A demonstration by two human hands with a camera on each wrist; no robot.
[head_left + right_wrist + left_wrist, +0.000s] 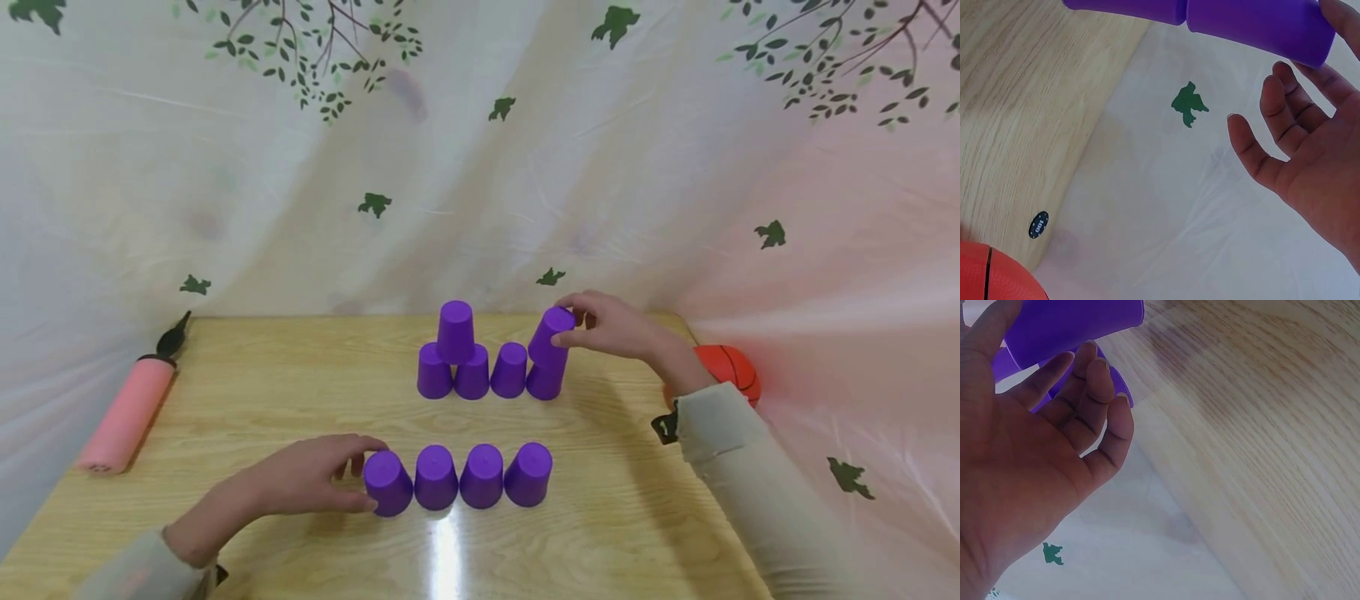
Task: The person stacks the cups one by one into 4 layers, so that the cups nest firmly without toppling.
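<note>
- Counted ten purple cups, all mouth down, in a back group and a front row at the wooden bench [300,379].
- Found four base cups side by side at the back: first [434,377], second [471,381], third [509,371] and right-end base cup [546,385].
- Found left upper cup [455,333] straddling the first and second, free of any hold.
- Found right upper cup [547,332] above the right-end base cup, nearly in line with it rather than bridging it and the third. Could not tell full seating from light contact.
- Noted right grip [618,325] grasping the right upper cup near its narrow end, thumb and forefinger about it, remaining fingers off it in the right wrist view.
- Noted left grip [311,475] grasping front left-end cup [388,487] between thumb and forefinger, beside three more front cups [436,479]. Could not tell any lift.
- Judged stacking partly done: one upper cup set across its pair, another placed but unreleased.
- Judged as left: shifting the right upper cup across its pair, letting go, and using the front row, all in a single tier.
- Recorded pink hand pump [129,414] at far left and red basketball [727,368] at far right, both well apart from the cups.
</note>
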